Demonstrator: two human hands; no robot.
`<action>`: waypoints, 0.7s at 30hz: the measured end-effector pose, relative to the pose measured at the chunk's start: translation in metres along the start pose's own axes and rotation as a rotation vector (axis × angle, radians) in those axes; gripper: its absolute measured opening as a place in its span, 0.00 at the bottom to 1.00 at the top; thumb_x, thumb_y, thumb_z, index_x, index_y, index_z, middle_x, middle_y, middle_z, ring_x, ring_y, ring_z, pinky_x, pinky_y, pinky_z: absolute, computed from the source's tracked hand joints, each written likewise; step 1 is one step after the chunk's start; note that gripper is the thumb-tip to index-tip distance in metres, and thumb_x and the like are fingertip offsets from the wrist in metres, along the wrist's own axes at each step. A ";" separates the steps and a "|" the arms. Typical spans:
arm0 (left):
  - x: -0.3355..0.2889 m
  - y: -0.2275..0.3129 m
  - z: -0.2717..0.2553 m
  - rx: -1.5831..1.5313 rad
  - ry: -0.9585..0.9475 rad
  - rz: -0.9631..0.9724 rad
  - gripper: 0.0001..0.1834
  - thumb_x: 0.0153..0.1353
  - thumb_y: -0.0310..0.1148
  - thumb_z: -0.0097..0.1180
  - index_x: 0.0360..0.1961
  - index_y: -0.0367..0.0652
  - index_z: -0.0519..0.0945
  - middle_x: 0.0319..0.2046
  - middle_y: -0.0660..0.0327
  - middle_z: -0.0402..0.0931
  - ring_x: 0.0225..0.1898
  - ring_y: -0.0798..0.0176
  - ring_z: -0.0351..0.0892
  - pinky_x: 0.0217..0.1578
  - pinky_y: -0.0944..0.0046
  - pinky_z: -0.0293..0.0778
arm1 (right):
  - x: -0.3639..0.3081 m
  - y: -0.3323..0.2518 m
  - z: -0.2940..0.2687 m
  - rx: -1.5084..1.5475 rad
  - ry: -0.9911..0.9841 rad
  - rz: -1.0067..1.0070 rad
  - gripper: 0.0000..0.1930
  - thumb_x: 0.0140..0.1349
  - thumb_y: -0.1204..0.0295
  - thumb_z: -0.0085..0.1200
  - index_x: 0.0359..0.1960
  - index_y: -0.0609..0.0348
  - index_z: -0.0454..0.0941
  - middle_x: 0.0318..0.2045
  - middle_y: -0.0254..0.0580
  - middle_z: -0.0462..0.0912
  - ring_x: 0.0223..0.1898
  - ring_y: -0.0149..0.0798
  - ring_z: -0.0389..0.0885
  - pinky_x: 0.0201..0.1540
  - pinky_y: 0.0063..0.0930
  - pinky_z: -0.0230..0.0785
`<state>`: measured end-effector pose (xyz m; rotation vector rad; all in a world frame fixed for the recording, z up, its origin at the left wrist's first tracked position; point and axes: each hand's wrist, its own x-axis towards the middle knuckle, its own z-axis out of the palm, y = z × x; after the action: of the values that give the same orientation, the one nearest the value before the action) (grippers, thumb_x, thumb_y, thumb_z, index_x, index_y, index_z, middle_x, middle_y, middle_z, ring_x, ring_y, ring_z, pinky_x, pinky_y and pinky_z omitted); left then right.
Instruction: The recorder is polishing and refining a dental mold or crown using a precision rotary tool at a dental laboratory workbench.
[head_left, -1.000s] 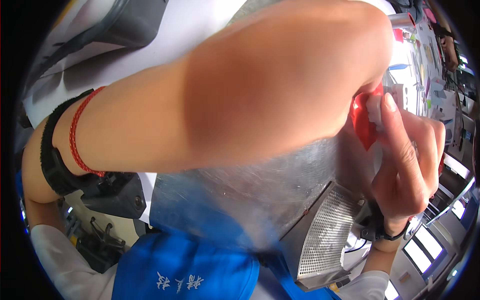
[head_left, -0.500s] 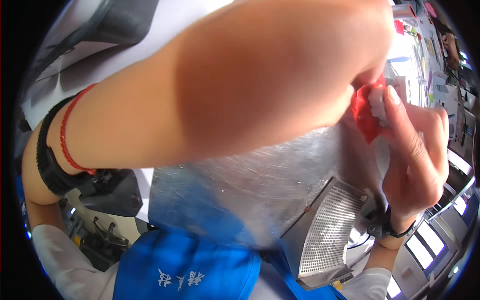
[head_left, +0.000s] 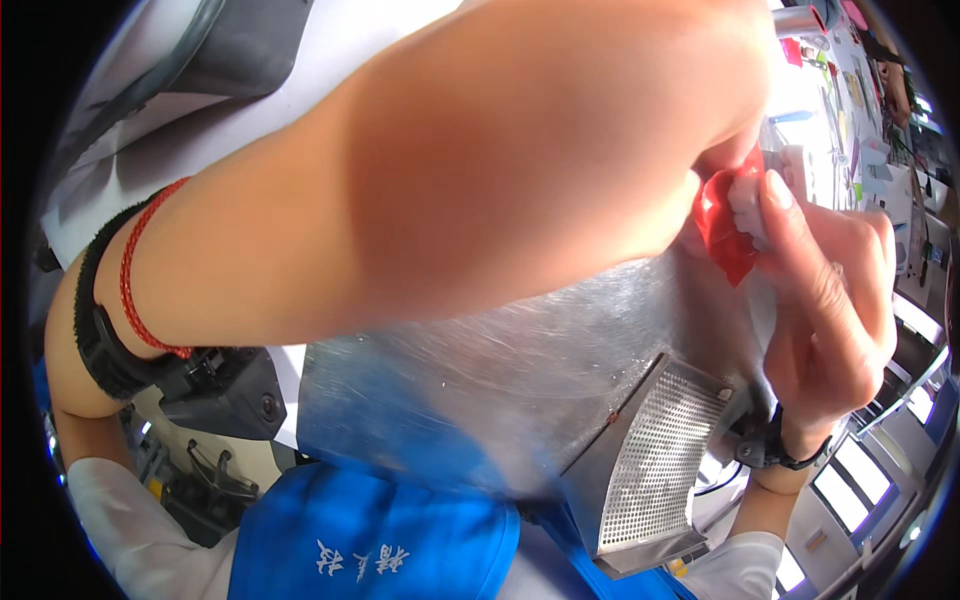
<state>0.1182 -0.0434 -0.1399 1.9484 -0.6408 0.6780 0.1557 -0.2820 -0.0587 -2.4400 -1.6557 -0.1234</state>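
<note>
A glossy red wax-like piece [head_left: 728, 238] with a row of white tooth-shaped blocks [head_left: 745, 208] along its right side is held up between my hands at the upper right. My right hand [head_left: 835, 300] is closed on it, the thumb tip pressing the white row. My left hand [head_left: 715, 110] reaches across from the left, curled, its knuckles and wrist nearest the camera. Its fingers meet the left edge of the red piece, though most of them are hidden. Whether a tool is also in that hand cannot be seen.
Below my hands lies a scratched metal work surface [head_left: 480, 390]. A perforated metal grille [head_left: 660, 470] rises at its right front. Black wrist-worn devices [head_left: 235, 390] sit on both wrists. On the far bench, a metal tube [head_left: 800, 20] and cluttered tools appear; another person's hand [head_left: 895, 95] is beyond.
The red piece with its white row has shifted slightly left and tilted a little. My left forearm has moved slightly, and both hands remain at the piece.
</note>
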 end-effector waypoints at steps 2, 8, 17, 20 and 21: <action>0.007 -0.006 0.004 -0.011 0.003 0.002 0.06 0.51 0.23 0.60 0.32 0.37 0.79 0.29 0.50 0.81 0.41 0.44 0.81 0.47 0.49 0.73 | -0.005 -0.003 0.002 -0.051 0.036 -0.002 0.26 0.50 0.89 0.57 0.54 0.68 0.85 0.40 0.51 0.88 0.36 0.42 0.81 0.41 0.31 0.72; 0.002 -0.007 0.001 -0.022 0.017 0.014 0.07 0.50 0.23 0.60 0.32 0.37 0.79 0.29 0.51 0.81 0.41 0.44 0.82 0.46 0.50 0.73 | 0.002 -0.001 -0.001 0.062 0.002 0.021 0.27 0.48 0.89 0.59 0.54 0.68 0.85 0.39 0.52 0.87 0.36 0.43 0.81 0.40 0.32 0.72; -0.010 0.001 -0.008 -0.022 0.027 0.051 0.08 0.49 0.23 0.60 0.33 0.38 0.79 0.29 0.53 0.81 0.40 0.45 0.82 0.46 0.50 0.73 | 0.001 -0.006 0.000 0.019 0.032 0.049 0.27 0.47 0.85 0.60 0.54 0.67 0.85 0.37 0.49 0.87 0.33 0.43 0.81 0.39 0.32 0.72; -0.005 0.003 0.000 -0.012 0.024 0.062 0.08 0.49 0.22 0.60 0.33 0.39 0.78 0.28 0.53 0.81 0.40 0.45 0.82 0.46 0.50 0.74 | 0.002 -0.002 -0.004 0.082 -0.002 0.034 0.28 0.46 0.87 0.60 0.54 0.66 0.85 0.37 0.48 0.86 0.33 0.41 0.81 0.38 0.30 0.73; -0.004 0.005 0.003 -0.009 0.025 0.069 0.09 0.49 0.22 0.60 0.33 0.39 0.78 0.28 0.53 0.81 0.40 0.45 0.82 0.46 0.50 0.74 | 0.000 -0.002 -0.004 0.049 0.010 0.023 0.28 0.46 0.87 0.60 0.54 0.66 0.85 0.37 0.48 0.86 0.33 0.41 0.81 0.38 0.30 0.73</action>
<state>0.1124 -0.0474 -0.1401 1.9138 -0.6971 0.7396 0.1538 -0.2814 -0.0545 -2.4178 -1.6070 -0.0906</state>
